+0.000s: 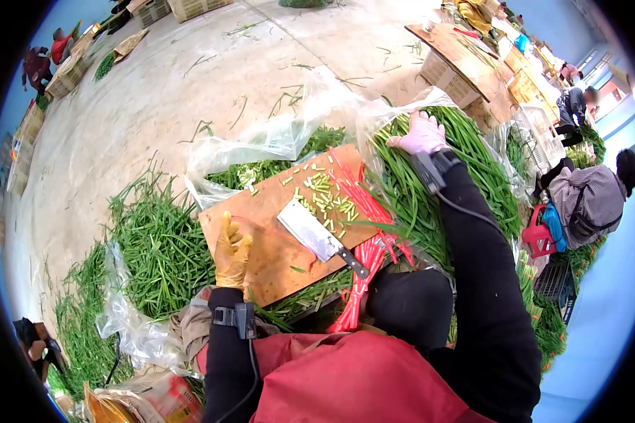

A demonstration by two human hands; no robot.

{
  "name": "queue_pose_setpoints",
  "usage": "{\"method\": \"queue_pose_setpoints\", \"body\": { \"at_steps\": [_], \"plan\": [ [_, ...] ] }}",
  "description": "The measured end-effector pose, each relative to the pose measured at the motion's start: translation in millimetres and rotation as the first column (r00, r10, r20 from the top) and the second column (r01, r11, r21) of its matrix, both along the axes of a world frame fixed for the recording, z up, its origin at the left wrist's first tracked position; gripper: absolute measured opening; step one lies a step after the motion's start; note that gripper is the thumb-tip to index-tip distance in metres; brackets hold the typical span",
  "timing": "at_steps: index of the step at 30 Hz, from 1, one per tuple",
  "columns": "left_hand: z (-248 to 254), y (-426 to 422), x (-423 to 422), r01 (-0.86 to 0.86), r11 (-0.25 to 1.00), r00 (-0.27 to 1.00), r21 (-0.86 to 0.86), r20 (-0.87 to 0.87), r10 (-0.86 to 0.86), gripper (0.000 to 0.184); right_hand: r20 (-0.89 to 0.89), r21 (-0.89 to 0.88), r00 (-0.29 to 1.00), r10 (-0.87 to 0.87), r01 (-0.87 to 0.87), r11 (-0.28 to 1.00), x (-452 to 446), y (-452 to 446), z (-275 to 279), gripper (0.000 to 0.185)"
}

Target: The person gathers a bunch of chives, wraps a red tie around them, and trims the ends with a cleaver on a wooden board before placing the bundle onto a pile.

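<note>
My left hand, in a yellow glove, is held over the left edge of a wooden board, its fingers apart and nothing in them. On the board lies a cleaver with its dark handle toward me, beside cut pale stem pieces. Red strips run down the board's right side. My right hand, in a pinkish-white glove, rests with spread fingers on top of a large heap of long green stalks in clear plastic.
A green pile lies left of the board, with plastic sheeting near it. A wooden table stands at upper right. A person in a checked top sits at right by a red stool. Crates line the far left.
</note>
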State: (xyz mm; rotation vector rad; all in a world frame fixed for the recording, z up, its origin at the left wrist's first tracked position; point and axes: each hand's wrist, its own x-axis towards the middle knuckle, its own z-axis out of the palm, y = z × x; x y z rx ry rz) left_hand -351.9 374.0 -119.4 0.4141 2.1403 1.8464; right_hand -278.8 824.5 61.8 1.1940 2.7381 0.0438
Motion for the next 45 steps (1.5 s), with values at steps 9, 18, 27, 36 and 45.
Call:
{"method": "queue_pose_setpoints", "body": {
  "at_steps": [9, 18, 27, 36, 45],
  "plan": [
    [23, 23, 5, 0.152, 0.971, 0.971, 0.183, 0.154, -0.181, 0.074, 0.318, -0.044, 0.937, -0.144, 0.166, 0.985, -60, -9, -49, 0.094],
    [22, 18, 5, 0.202, 0.953, 0.955, 0.224, 0.171, -0.243, 0.074, 0.076, -0.116, 0.997, 0.015, -0.006, 0.993, -29, 52, -36, 0.036],
    [52, 53, 12, 0.303, 0.938, 0.895, 0.171, 0.287, -0.341, 0.061, -0.45, -0.55, 0.867, -0.216, -0.078, 0.832, 44, 89, 8, 0.071],
    [147, 241, 68, 0.613, 0.667, 0.659, 0.425, 0.192, -0.728, 0.086, -0.717, -0.696, 0.663, -0.215, -0.657, 0.29, 96, 7, 73, 0.074],
    [168, 267, 121, 0.527, 0.499, 0.552, 0.687, 0.169, -0.816, 0.11, -0.732, -0.596, 0.674, 0.101, -0.704, 0.386, 131, -53, 72, 0.076]
  ]
}}
